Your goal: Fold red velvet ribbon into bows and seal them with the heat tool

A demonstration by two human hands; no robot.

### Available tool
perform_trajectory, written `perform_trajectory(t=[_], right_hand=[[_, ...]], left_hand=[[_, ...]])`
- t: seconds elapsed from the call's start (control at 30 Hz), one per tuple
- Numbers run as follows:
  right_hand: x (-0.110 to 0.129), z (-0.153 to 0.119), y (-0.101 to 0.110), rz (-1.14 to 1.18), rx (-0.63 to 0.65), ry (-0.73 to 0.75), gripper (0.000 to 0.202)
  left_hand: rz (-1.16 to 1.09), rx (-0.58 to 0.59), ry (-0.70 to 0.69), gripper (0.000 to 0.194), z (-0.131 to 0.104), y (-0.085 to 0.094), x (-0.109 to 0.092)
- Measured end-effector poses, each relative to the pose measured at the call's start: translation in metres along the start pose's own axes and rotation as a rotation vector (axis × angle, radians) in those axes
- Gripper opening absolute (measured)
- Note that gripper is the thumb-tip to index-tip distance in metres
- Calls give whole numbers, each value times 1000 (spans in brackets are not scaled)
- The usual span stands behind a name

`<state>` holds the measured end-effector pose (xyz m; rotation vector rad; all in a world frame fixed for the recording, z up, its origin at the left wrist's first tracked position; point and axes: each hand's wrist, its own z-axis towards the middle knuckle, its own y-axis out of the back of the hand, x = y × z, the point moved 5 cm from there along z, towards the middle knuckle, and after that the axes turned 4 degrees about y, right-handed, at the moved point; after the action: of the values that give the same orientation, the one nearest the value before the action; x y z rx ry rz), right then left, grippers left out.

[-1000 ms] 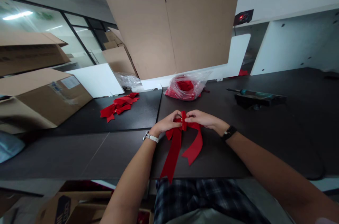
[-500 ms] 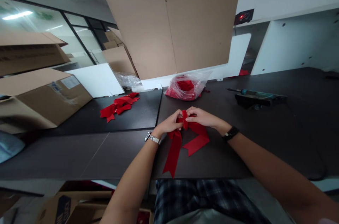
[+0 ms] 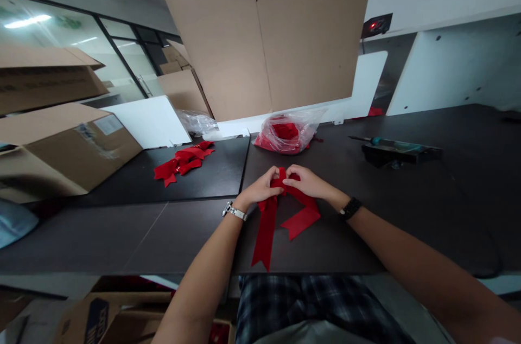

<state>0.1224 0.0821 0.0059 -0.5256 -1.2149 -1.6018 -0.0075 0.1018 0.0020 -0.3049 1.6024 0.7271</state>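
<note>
A red ribbon bow (image 3: 265, 238) with notched tails is at the front middle of the dark table, its tails hanging down toward the near edge. My left hand (image 3: 264, 186) pinches the bow's centre from the left, a metal watch on its wrist. From the right, my right hand (image 3: 306, 181) grips the same centre with thumb and fingers, a black band on its wrist. The fingertips nearly meet around the small upright red loop. Behind the hands lies a clear plastic bag (image 3: 303, 129) of red ribbon. Several red bows (image 3: 185, 161) lie on a black board to the left.
A teal and black tool (image 3: 399, 150) rests on the table (image 3: 423, 208) at the right, its cable running toward the front edge. An open cardboard box (image 3: 85, 154) stands at the left. Tall cardboard (image 3: 301, 29) rises behind the bag. Another box sits below the table.
My right fingers have shifted slightly left, closer to my left ones, over the bow's centre. The red centre loop shows less, and the left tail has swung a little to the right.
</note>
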Motion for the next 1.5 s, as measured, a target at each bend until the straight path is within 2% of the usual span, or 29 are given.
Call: perform_trajectory(t=[0.13,0.23,0.4,0.57,0.63,0.73,0.87,1.07,1.3,1.5], right_hand=[[-2,-2,-9,36,-4,-25,12],[-3,-5,-15,62,4,-69,13],[-3,-5,-11,23,-74,-76,12],[-6,-1,-10,5,-121,-98,11],[-7,0,-9,7,-145,-109,11],[-8,0,-7,24,-175,-126,12],[-8,0,-4,70,-200,-151,13],[-13,-2,0,181,-254,-257,14],[-12,-4,5,334,-290,-346,11],[-23,-5,0,480,-210,-482,11]], left_hand=[[52,-28,-18,33,3,3,6],[182,-82,-17,34,5,7,10],[393,-145,12,37,5,12,11],[264,-145,-63,41,7,8,7],[295,-211,-70,43,7,9,6],[459,-329,-103,40,6,9,3],[647,-408,-190,34,2,5,-4],[816,-423,-266,30,-1,-1,-11],[1261,-398,-396,19,-5,-14,-23],[1290,-349,-492,22,-5,-15,-24]])
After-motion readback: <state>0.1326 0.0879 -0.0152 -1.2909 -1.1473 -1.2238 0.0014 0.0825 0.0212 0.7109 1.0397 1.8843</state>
